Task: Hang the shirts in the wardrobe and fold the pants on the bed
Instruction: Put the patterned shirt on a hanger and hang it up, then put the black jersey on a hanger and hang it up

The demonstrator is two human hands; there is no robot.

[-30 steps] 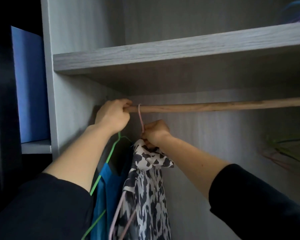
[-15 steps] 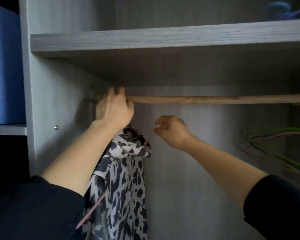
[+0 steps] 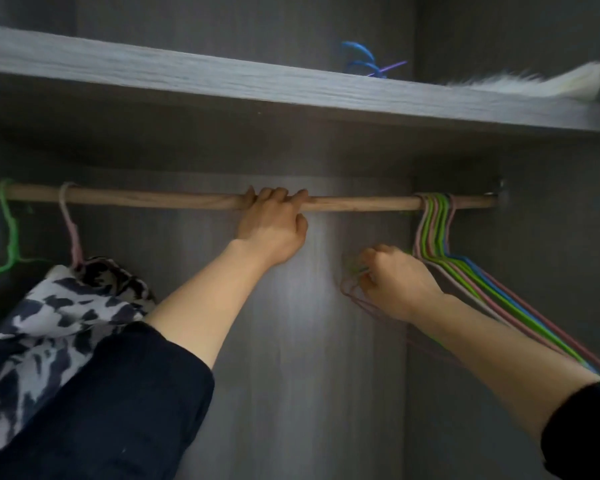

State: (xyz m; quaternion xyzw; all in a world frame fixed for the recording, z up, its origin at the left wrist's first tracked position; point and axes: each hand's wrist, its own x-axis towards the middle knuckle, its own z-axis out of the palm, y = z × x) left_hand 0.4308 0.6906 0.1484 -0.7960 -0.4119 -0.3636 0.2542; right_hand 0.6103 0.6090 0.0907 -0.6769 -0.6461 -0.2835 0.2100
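Bare left hand (image 3: 274, 233) and right hand (image 3: 395, 282), dark loose sleeves (image 3: 118, 393)

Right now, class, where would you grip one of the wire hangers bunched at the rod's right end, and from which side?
Probably grip the leftmost of the thin coloured wire hangers by its neck below the hook, coming from the left: the hooks sit packed over the round wooden rod, with the wardrobe wall close on the right.

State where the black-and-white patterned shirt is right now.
Head view, lower left: the patterned shirt hangs from a pink hanger on the wooden rail, beside a green hanger, left of the left hand gripping that rail.
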